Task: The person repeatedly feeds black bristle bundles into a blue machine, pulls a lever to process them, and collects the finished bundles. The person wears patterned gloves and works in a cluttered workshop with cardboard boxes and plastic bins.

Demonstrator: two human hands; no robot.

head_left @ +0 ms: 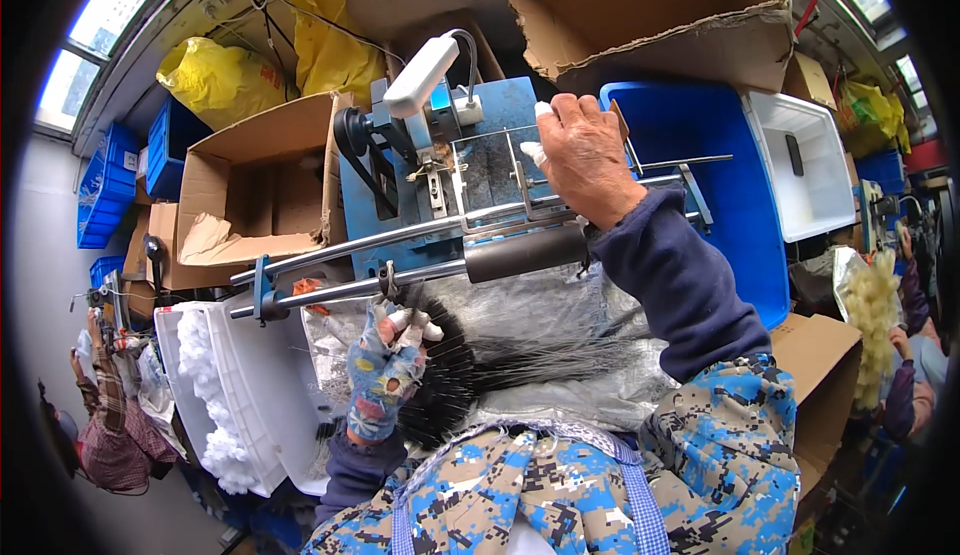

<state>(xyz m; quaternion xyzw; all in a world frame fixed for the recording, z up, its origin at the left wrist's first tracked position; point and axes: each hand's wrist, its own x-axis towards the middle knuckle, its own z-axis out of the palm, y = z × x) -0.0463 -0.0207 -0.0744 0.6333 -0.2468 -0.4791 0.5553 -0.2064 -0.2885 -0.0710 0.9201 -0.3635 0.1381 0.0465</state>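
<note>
My left hand (388,370), in a patterned fingerless glove with taped fingertips, grips a round black bristle brush (445,375) just under the lower steel rod (345,290). A bundle of thin dark wires (570,355) runs right from the brush over silvery plastic sheet. My right hand (585,155), bare with white tape on the fingertips, rests on the metal frame (500,165) at the top of a blue machine (400,215), pressing a small white piece there. A dark cylinder (525,252) sits on the rod below that hand.
Open cardboard boxes (260,185) stand at the left and top. A blue bin (720,175) and white bin (815,170) sit at the right. A white tray (225,395) of white fluffy pieces lies lower left. Other people sit at both edges.
</note>
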